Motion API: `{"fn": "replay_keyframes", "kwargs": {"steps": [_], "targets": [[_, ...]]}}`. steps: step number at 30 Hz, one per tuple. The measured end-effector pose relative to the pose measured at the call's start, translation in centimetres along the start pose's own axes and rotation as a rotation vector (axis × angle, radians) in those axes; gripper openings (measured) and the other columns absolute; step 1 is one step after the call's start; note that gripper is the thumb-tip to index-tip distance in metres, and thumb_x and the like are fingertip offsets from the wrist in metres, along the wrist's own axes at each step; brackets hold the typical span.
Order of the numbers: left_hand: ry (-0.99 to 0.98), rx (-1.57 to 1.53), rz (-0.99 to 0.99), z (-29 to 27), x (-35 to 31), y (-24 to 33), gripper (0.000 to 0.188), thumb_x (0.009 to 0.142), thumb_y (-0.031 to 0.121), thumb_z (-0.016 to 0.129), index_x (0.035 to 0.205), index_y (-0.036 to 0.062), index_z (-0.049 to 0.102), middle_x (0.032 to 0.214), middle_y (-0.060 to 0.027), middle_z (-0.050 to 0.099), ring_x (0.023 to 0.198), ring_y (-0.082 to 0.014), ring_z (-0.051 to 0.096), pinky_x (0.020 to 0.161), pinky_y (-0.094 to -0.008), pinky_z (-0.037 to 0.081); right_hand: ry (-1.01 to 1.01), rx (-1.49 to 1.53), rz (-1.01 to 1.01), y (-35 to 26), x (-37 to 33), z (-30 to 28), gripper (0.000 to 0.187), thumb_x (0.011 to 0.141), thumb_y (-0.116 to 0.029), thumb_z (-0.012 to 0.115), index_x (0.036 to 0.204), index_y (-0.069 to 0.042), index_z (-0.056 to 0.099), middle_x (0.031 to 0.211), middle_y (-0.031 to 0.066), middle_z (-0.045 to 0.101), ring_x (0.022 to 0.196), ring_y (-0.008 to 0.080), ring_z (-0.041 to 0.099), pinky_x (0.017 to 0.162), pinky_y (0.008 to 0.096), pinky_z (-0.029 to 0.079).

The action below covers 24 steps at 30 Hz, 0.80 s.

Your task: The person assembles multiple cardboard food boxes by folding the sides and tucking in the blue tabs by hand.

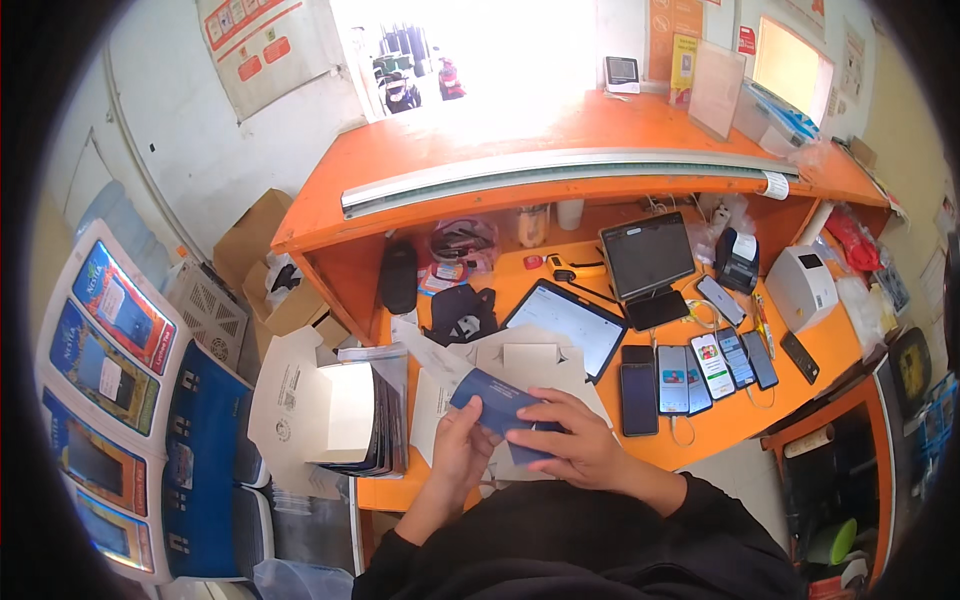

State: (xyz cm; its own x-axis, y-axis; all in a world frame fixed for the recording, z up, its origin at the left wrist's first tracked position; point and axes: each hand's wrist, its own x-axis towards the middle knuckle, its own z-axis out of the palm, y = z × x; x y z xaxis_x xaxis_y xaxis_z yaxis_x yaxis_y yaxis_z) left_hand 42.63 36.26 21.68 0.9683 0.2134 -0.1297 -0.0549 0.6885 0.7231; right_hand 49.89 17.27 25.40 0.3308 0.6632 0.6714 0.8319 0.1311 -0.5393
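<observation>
Both my hands are over the near edge of the orange desk, holding a dark blue booklet or folder [497, 393] with small light print. My left hand [464, 440] is closed on its lower left side. My right hand [572, 436] grips its right side, fingers laid across the front. From its upper left end sticks a pale, see-through sheet or sleeve [432, 352]. Just beyond lies an unfolded off-white carton [590, 388]. Left of my hands, an open white box [345, 425] holds a row of dark, thin folders or booklets standing on edge.
Several phones [714, 366] lie in a row on the right, with a tablet [575, 322] behind the carton. Further back stand a dark monitor [648, 255], a card terminal [738, 262] and a white printer [801, 288]. A raised orange counter [480, 130] borders the far side.
</observation>
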Motion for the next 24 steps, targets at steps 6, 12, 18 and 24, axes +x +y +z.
{"fn": "replay_keyframes", "kwargs": {"steps": [6, 12, 18, 24], "targets": [[-0.055, 0.048, -0.074, 1.7, -0.6, -1.4, 0.034, 0.102, 0.029, 0.047, 0.120, 0.0008, 0.054, 0.114, -0.0122, 0.064, 0.098, -0.0229, 0.068, 0.089, -0.0381, 0.054, 0.074, -0.207, 0.198, 0.6, -0.2, 1.2, 0.039, 0.081, -0.019, 0.072, 0.118, -0.012, 0.066, 0.119, 0.0120, 0.057, 0.107, 0.0341, 0.056, 0.091, 0.0420, 0.047], [-0.002, 0.030, 0.029, 1.6, -1.0, -2.9, 0.031, 0.102, 0.025, 0.048, 0.120, 0.0013, 0.057, 0.107, -0.0092, 0.066, 0.091, -0.0165, 0.066, 0.086, -0.0316, 0.052, 0.070, -0.299, 0.190, 0.7, -0.6, 2.2, 0.048, 0.087, -0.015, 0.064, 0.134, -0.013, 0.054, 0.121, 0.0143, 0.054, 0.095, 0.0299, 0.057, 0.084, 0.0375, 0.048], [0.036, 0.704, -0.025, -2.3, -2.1, -1.6, 0.030, 0.101, 0.026, 0.051, 0.107, -0.0008, 0.063, 0.082, 0.0020, 0.061, 0.075, -0.0055, 0.054, 0.069, -0.0214, 0.044, 0.310, 0.357, 0.694, 3.2, -1.7, 2.0, 0.047, 0.093, -0.015, 0.058, 0.140, -0.013, 0.048, 0.106, 0.0147, 0.053, 0.079, 0.0178, 0.059, 0.069, 0.0285, 0.049], [-0.122, 0.750, -0.201, -4.4, -3.6, -4.0, 0.030, 0.099, 0.028, 0.053, 0.106, -0.0008, 0.062, 0.086, -0.0019, 0.063, 0.079, -0.0090, 0.056, 0.075, -0.0249, 0.046, 0.107, 0.001, 0.531, 4.2, -3.4, 1.5, 0.021, 0.085, -0.017, 0.070, 0.105, -0.010, 0.071, 0.083, 0.0066, 0.055, 0.074, 0.0171, 0.061, 0.065, 0.0280, 0.049]]}}
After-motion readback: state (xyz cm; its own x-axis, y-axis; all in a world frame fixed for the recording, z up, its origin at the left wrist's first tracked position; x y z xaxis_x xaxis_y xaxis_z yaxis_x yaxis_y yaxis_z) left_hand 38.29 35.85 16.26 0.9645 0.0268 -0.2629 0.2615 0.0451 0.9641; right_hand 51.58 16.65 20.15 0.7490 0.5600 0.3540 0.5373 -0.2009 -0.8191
